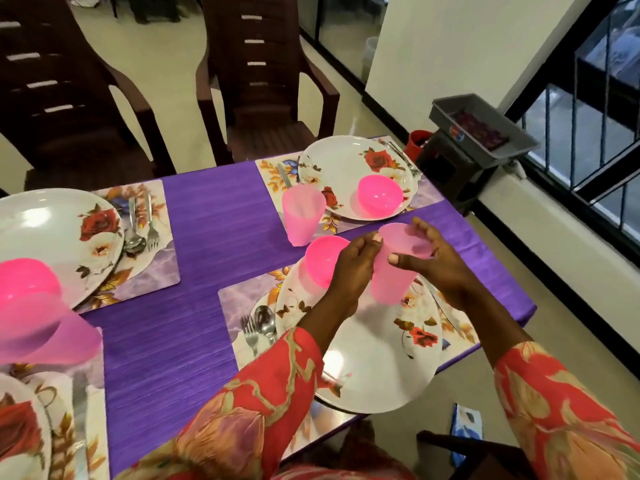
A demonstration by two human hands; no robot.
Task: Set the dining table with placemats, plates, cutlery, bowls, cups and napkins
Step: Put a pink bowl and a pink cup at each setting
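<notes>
My right hand (440,261) grips a translucent pink cup (393,275) just above the near right floral plate (377,368). My left hand (353,268) pinches the same cup at its rim from the left. Behind my left hand a bright pink bowl (320,258) sits on that plate. A fork and spoon (259,327) lie on the placemat (239,299) left of the plate. The far right setting has a plate (343,157), a pink bowl (379,195) and a pink cup (302,216). The purple table (214,237) carries two more settings at the left.
At the left a plate (45,230) holds a pink bowl (24,278), with cutlery (140,226) beside it and a pink cup (38,330) nearer me. Two brown chairs (263,74) stand behind the table. A grey tray (485,126) sits on a stool at the right.
</notes>
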